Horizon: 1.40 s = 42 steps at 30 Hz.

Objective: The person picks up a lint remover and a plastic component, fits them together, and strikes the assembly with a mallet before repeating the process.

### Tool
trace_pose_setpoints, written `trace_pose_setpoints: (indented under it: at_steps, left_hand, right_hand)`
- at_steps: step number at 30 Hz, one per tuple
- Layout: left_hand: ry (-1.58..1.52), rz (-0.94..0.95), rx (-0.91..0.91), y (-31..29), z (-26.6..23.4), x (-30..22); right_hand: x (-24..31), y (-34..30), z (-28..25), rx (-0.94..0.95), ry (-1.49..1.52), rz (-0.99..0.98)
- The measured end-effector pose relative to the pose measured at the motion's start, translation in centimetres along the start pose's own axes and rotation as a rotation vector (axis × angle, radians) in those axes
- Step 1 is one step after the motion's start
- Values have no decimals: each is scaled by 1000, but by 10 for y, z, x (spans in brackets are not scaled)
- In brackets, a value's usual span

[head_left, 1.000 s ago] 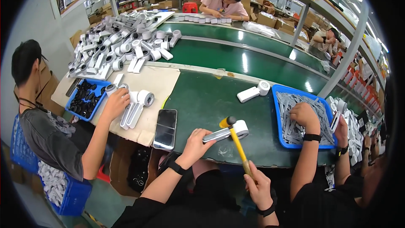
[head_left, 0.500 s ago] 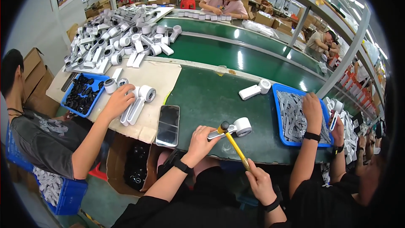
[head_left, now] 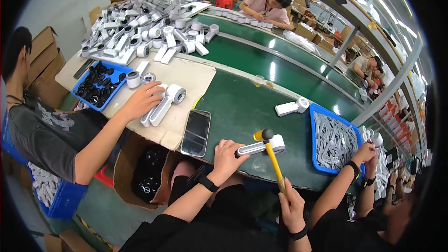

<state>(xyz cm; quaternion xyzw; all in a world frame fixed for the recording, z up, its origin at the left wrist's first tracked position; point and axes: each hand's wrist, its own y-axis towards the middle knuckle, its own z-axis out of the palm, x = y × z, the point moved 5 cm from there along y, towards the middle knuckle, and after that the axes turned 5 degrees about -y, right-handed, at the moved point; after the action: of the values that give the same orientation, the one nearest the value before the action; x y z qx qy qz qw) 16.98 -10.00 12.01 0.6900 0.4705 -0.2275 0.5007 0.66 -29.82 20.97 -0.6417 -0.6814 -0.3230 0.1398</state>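
On the green bench right in front of me lies a white handheld device point(head_left: 253, 148) with a long grey-inlaid handle and a round head. My left hand point(head_left: 227, 159) has its fingers closed round the handle's near end. My right hand point(head_left: 292, 206) grips a mallet point(head_left: 275, 164) by its yellow shaft. The mallet's black and yellow head is over the device, close to where the handle meets the round head; I cannot tell whether they touch. A smartphone point(head_left: 196, 133) lies left of my left hand.
A similar device point(head_left: 291, 107) lies farther back, beside a blue tray point(head_left: 313, 135) of grey strips. At left, a co-worker's hand point(head_left: 142, 100) rests over more devices, near a blue tray point(head_left: 99, 107) of black parts. Many devices are heaped point(head_left: 140, 23) behind. Another co-worker's hands point(head_left: 366, 153) are at right.
The mallet head has shifted along the handle toward the device's round head, which is turned differently. The right co-worker's hand has left the tray of strips. The whole view has tilted.
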Motion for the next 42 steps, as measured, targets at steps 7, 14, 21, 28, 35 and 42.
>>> trace_pose_setpoints:
  at_steps: [7,14,21,28,35,42]
  left_hand:
    - [38,-34,36,-3,1,4]
    - [120,-58,65,0,7,8]
    - [94,-39,46,-1,1,5]
    - [110,-30,47,2,2,8]
    - [86,-1,28,0,1,2]
    - [84,14,36,0,5,6]
  right_hand:
    - [6,1,2,95,-31,-41]
    - [5,7,10,164,-108,-58]
    - [1,6,13,194,-94,-44]
    - [2,3,13,205,-94,-18]
    - [-17,-3,8,161,-80,87]
    - [-11,-2,9,74,0,-4]
